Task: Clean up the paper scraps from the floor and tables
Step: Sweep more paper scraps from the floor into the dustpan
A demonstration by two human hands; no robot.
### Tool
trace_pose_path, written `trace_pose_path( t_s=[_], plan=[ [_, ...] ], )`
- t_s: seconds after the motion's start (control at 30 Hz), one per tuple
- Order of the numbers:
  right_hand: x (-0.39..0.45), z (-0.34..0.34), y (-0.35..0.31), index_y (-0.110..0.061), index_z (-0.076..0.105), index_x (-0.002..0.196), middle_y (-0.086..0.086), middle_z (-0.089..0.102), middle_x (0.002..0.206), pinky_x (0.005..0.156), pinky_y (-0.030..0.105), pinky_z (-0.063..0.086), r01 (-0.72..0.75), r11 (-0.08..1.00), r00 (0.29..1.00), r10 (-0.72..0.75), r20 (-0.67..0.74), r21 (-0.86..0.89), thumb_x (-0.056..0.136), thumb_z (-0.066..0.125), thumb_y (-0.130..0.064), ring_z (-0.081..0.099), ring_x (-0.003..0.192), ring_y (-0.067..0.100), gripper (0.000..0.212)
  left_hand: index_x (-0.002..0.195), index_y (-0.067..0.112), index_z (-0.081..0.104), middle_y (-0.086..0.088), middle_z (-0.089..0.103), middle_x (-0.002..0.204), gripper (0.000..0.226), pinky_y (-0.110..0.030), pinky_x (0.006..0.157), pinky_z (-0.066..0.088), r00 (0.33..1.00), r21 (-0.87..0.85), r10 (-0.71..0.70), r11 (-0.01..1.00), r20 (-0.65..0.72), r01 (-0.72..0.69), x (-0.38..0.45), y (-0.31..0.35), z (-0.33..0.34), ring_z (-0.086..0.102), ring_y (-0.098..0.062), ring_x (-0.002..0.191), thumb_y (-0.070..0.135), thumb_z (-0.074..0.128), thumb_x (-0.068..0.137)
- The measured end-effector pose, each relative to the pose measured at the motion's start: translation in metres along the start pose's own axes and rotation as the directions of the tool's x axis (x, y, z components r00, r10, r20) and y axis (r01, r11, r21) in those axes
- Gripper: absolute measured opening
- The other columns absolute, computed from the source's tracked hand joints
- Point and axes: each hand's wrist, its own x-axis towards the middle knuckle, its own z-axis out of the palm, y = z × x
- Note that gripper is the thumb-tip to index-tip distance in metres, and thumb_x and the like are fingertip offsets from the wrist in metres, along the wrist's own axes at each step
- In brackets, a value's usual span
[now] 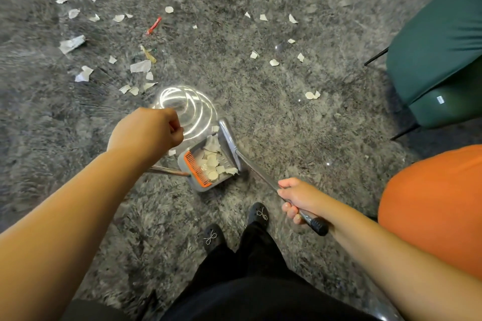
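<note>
My right hand [294,200] grips the dustpan [208,164] handle; left hand [148,130] fisted, contents unclear. Tilting could spill the scraps [212,164].

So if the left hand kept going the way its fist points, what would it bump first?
Probably the dustpan. The left hand points its fist right, toward the pan's upright handle. A blurred silvery thing lies nearer, but its depth is unclear.
</note>
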Motion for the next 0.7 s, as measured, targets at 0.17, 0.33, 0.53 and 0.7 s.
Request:
trace_pose_path(
  t_s=[0.17,0.33,0.53,0.7],
  plan=[
    [-0.007,0.014,-0.021,-0.026,0.032,0.141,0.002,0.036,0.058,0.036,0.012,0.029,0.048,0.999,0.998,-0.049,-0.038,-0.012,0.103,0.035,-0.017,0.03,0.03,0.006,0.039,0.077,0.031,0.061,0.004,0.065,0.07,0.013,-0.029,0.055,0.043,0.997,-0.031,-0.078,0.996,-0.007,0.078,-0.022,-0.035,-0.01,0.059,-0.024,0.068,0.041,0.065,0.083],
    [-0.004,0.031,-0.044,-0.026,0.033,0.139,0.003,0.035,0.059,0.034,0.013,0.029,0.087,0.996,0.994,-0.089,-0.059,-0.036,0.103,0.035,-0.015,0.03,0.03,0.005,0.037,0.069,0.034,0.057,0.004,0.066,0.071,0.015,-0.031,0.06,0.049,0.98,-0.082,-0.2,0.977,-0.003,0.199,-0.046,-0.076,-0.025,0.061,-0.025,0.069,0.04,0.066,0.079],
    [0.021,0.051,-0.075,-0.025,0.028,0.146,0.006,0.036,0.064,0.035,0.011,0.029,0.077,0.995,0.991,-0.082,-0.103,-0.056,0.104,0.035,-0.014,0.03,0.027,0.005,0.044,0.068,0.033,0.056,0.008,0.061,0.066,0.018,-0.03,0.063,0.044,0.931,-0.077,-0.364,0.928,0.009,0.363,-0.067,-0.124,-0.039,0.056,-0.022,0.069,0.04,0.067,0.08],
    [0.042,0.053,-0.111,-0.016,0.025,0.145,0.005,0.032,0.062,0.035,0.01,0.028,0.021,0.997,0.998,-0.026,-0.063,-0.078,0.104,0.029,-0.011,0.029,0.025,0.006,0.042,0.069,0.031,0.059,0.002,0.065,0.07,0.016,-0.033,0.067,0.05,0.892,-0.04,-0.451,0.892,0.012,0.451,-0.067,-0.154,-0.042,0.06,-0.026,0.072,0.039,0.069,0.079]
  ],
)
